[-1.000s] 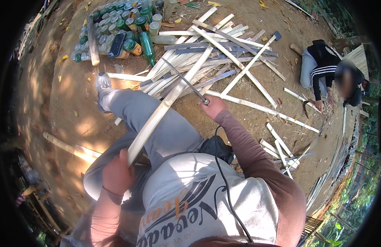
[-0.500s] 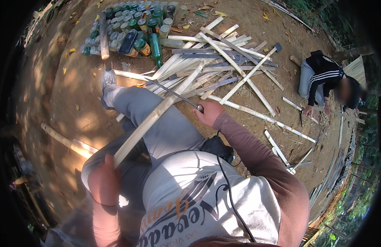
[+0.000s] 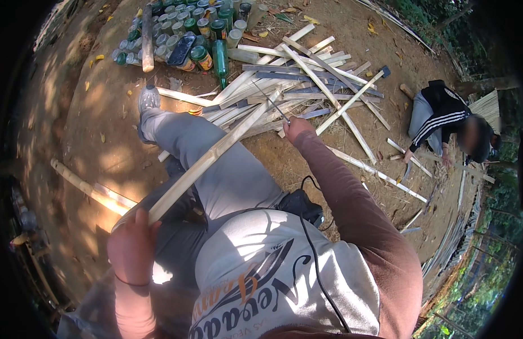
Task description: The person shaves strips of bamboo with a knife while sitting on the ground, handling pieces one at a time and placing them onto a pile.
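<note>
My left hand [image 3: 131,244] is closed round the near end of a long pale bamboo strip [image 3: 211,156]. The strip slants across my raised grey-trousered leg [image 3: 216,148], its far end over a heap of strips. In my right hand [image 3: 300,129], stretched out beyond the knee, is a knife with a long thin dark blade [image 3: 277,107]. The blade points forward and to the left, crossing the strip near its far end; I cannot tell whether they touch. My fingers hide most of the knife's handle.
A heap of split bamboo strips [image 3: 329,93] lies ahead. Beyond it stand glass jars and bottles [image 3: 176,25], with a phone [image 3: 181,51] on top and a log [image 3: 147,42] alongside. A bamboo pole [image 3: 83,182] lies left. Another person [image 3: 442,121] crouches at right.
My right hand has moved forward and slightly right with the knife, toward the strip's far end. My left hand has shifted slightly left. The other person's hands have moved a little.
</note>
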`<state>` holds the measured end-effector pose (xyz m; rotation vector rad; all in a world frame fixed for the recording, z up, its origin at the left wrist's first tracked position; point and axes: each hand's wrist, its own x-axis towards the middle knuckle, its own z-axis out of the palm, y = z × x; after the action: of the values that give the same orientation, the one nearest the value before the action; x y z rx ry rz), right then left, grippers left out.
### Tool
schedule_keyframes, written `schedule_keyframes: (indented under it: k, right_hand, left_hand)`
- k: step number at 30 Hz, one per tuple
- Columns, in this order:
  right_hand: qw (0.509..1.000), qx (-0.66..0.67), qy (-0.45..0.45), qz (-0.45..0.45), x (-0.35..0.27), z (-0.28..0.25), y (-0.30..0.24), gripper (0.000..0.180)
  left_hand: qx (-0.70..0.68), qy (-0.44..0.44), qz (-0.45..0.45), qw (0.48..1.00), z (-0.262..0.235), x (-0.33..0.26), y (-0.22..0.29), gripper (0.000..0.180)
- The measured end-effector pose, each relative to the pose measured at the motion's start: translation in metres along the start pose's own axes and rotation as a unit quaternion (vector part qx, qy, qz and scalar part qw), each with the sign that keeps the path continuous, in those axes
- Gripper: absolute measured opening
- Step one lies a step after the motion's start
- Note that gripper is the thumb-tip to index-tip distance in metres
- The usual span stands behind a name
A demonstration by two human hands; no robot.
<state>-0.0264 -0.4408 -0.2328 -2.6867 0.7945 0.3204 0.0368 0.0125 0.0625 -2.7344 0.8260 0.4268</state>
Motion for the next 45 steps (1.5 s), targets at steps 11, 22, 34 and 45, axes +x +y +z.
schedule_keyframes:
  k: [11,22,34,45]
  right_hand:
    - [0.982,0.093,-0.021,-0.164,-0.015,0.009,-0.036,0.030]
    - [0.995,0.032,-0.038,-0.088,-0.021,-0.005,-0.034,0.031]
    - [0.996,0.058,-0.043,-0.050,0.014,0.012,-0.013,0.036]
    - [0.998,-0.019,-0.007,-0.066,0.030,0.039,-0.013,0.031]
  left_hand:
    - [-0.028,0.025,0.015,0.999,0.011,0.011,0.000,0.031]
    - [0.021,0.028,0.026,0.999,-0.004,0.015,-0.001,0.029]
    - [0.049,0.052,0.061,0.996,-0.006,0.020,-0.001,0.028]
    - [0.000,0.105,0.096,0.990,0.005,0.012,-0.029,0.018]
